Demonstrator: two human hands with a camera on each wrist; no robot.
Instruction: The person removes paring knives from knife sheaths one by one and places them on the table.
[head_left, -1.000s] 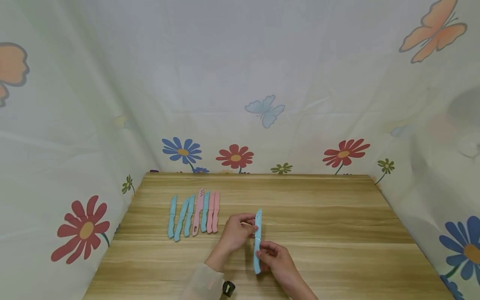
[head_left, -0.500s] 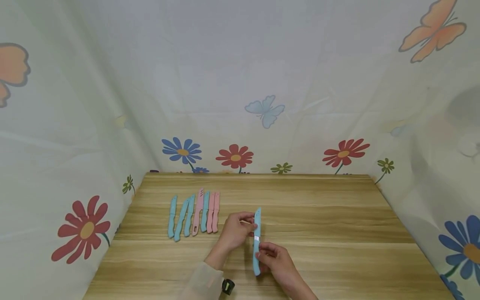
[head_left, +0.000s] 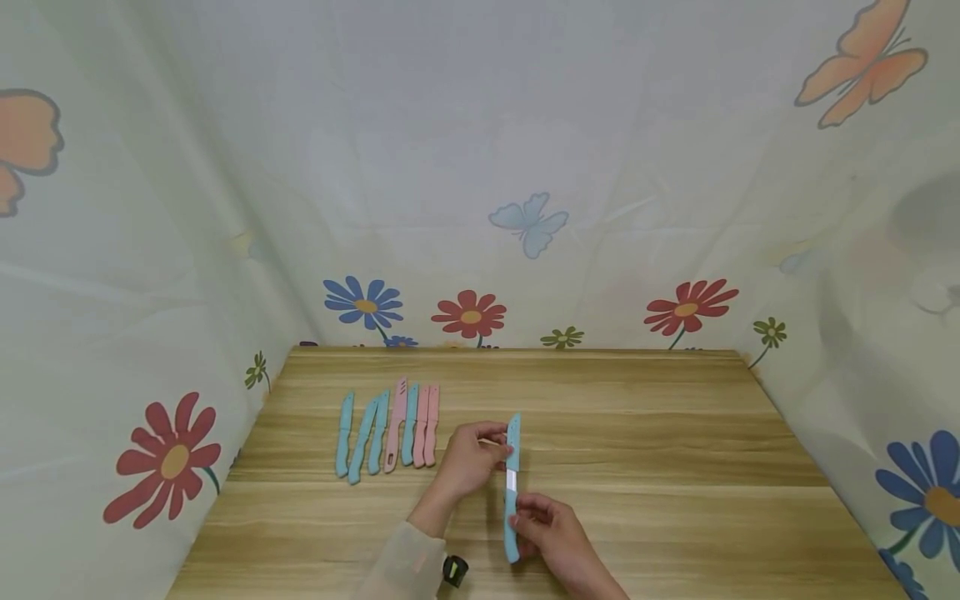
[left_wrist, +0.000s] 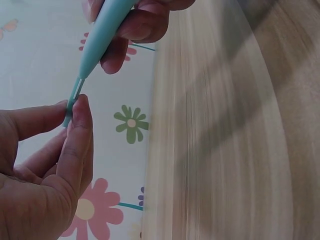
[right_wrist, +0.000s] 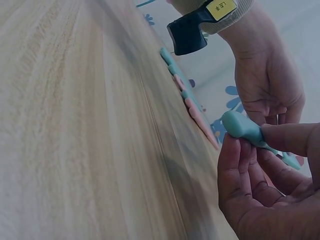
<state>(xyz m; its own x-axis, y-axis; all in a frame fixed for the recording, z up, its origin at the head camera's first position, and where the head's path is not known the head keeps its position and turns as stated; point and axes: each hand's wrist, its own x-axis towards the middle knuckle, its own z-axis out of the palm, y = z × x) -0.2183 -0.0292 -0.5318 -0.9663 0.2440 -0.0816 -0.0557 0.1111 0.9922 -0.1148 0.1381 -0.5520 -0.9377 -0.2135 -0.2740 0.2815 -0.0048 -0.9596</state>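
Note:
A light-blue knife [head_left: 511, 529] is held upright-looking over the table, its handle pinched between the thumb and fingers of my right hand [head_left: 553, 533]. My left hand [head_left: 468, 461] pinches the matching blue sheath [head_left: 513, 446] over the blade. Between handle and sheath a short silver stretch of blade [head_left: 512, 481] shows; the rest of it is hidden in the sheath. In the left wrist view the sheath sits between left thumb and fingertips, with the knife handle [left_wrist: 102, 37] above it. The right wrist view shows the rounded handle end [right_wrist: 237, 124] between right thumb and fingers.
Several sheathed knives, blue [head_left: 343, 435] and pink [head_left: 432, 425], lie side by side on the wooden table [head_left: 660, 433] at the left. A pink peeler-like tool with slots [head_left: 396, 425] lies among them. Flower-printed curtains [head_left: 600, 275] enclose the table's back and sides.
My right hand has moved slightly toward me with the handle, while the left stays nearly still on the sheath. Handle and sheath have drawn apart, baring a growing stretch of blade.

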